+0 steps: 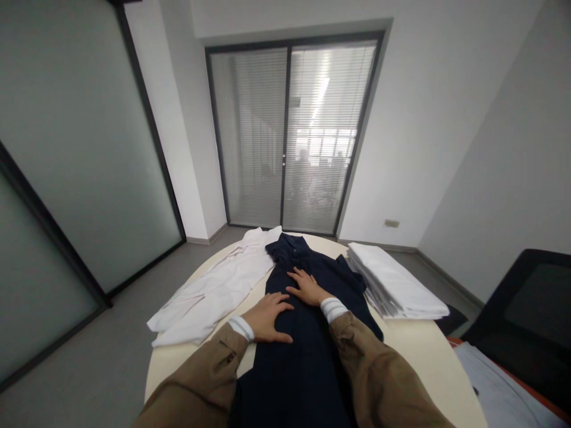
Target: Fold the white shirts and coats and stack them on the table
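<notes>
Your nearest things are the two open bare hands, palms down with fingers spread and gripping nothing, on a navy collared shirt [297, 380]: the left hand [267, 318] sits nearer the body, the right hand [308, 288] farther up toward the collar [285, 246]. The shirt's long axis runs from 6 to 12 o'clock along a round cream table [414, 342], with a white shirt [212, 291] at 10 o'clock, a stack of folded white cloth [392, 282] at 2 o'clock, and a glass door with blinds [289, 137] beyond.
</notes>
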`<state>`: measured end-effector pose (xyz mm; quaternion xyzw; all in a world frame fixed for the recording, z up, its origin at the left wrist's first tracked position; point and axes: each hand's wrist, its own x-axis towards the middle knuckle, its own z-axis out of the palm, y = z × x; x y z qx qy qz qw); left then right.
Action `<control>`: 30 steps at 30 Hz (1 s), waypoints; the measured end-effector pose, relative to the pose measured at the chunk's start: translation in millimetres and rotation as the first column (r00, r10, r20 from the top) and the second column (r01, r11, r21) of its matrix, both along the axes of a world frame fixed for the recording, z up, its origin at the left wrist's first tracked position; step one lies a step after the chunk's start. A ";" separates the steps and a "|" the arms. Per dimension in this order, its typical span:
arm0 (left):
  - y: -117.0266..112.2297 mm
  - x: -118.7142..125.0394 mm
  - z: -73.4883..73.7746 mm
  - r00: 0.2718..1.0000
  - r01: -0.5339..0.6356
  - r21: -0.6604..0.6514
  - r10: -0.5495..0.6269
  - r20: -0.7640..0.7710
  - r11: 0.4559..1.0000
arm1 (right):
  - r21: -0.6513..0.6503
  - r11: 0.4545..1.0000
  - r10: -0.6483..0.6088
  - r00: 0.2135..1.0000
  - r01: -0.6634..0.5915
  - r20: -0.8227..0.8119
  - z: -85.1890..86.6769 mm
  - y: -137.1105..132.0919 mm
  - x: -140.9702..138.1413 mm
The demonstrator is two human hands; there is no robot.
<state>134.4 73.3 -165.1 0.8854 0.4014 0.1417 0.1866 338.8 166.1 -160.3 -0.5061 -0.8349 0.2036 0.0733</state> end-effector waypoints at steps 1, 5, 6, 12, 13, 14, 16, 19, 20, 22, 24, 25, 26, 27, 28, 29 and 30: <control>-1.6 0.7 -0.2 0.999 0.003 -0.023 -0.004 -0.041 1.000 | 0.025 1.000 0.017 1.000 -0.017 -0.002 3.9 -4.7 2.5; -8.5 5.8 -1.5 0.990 -0.011 -0.055 0.004 -0.142 0.998 | 0.138 0.988 0.067 0.998 -0.067 0.006 25.4 -30.4 13.5; -10.5 7.5 -1.6 0.989 -0.023 -0.043 0.017 -0.149 0.999 | 0.146 0.987 0.066 0.998 -0.068 0.018 31.3 -38.0 16.1; -16.0 12.7 -2.4 0.989 -0.053 0.030 0.056 -0.138 0.998 | 0.001 0.978 0.211 0.978 -0.211 0.005 49.4 -78.1 29.1; -15.2 12.4 -3.2 0.990 -0.057 0.045 0.062 -0.128 0.997 | -0.017 0.976 0.215 0.977 -0.215 -0.011 47.9 -81.6 30.9; -14.1 12.1 -4.0 0.990 -0.063 0.062 0.071 -0.119 0.996 | -0.030 0.978 0.204 0.979 -0.205 -0.024 45.4 -83.9 32.7; -11.9 11.4 -5.5 0.990 -0.075 0.100 0.086 -0.110 0.992 | -0.050 0.984 0.171 0.984 -0.173 -0.046 38.8 -85.6 36.1; -10.0 11.3 -3.6 0.992 -0.077 0.164 0.092 -0.085 0.984 | -0.102 0.976 0.182 0.979 -0.191 -0.089 30.4 -85.1 40.4; -9.8 11.5 -1.5 0.993 -0.079 0.180 0.093 -0.075 0.980 | -0.125 0.971 0.194 0.976 -0.206 -0.100 28.9 -85.1 41.4; -9.7 12.0 4.2 0.993 -0.093 0.204 0.107 -0.058 0.975 | -0.177 0.957 0.214 0.970 -0.231 -0.113 27.7 -86.0 42.5; -9.5 12.5 9.5 0.991 -0.111 0.214 0.125 -0.056 0.970 | -0.217 0.948 0.213 0.970 -0.234 -0.117 28.3 -88.2 42.3; -9.3 12.8 11.4 0.989 -0.119 0.216 0.135 -0.060 0.969 | -0.231 0.945 0.207 0.971 -0.230 -0.120 28.8 -89.6 41.8; -9.0 13.1 12.5 0.988 -0.126 0.218 0.143 -0.066 0.968 | -0.243 0.943 0.200 0.972 -0.225 -0.125 29.2 -91.2 41.1; -8.7 13.6 13.0 0.986 -0.131 0.216 0.149 -0.070 0.967 | -0.252 0.943 0.189 0.973 -0.218 -0.135 29.5 -92.8 40.1; -8.4 14.1 12.9 0.985 -0.139 0.209 0.157 -0.072 0.968 | -0.257 0.944 0.174 0.974 -0.208 -0.147 29.4 -94.5 38.9; -8.2 14.7 12.4 0.983 -0.149 0.197 0.166 -0.073 0.969 | -0.259 0.946 0.159 0.975 -0.196 -0.158 29.0 -96.2 37.4; -8.0 15.4 11.7 0.982 -0.159 0.180 0.175 -0.072 0.971 | -0.253 0.950 0.144 0.976 -0.183 -0.166 28.0 -97.8 35.7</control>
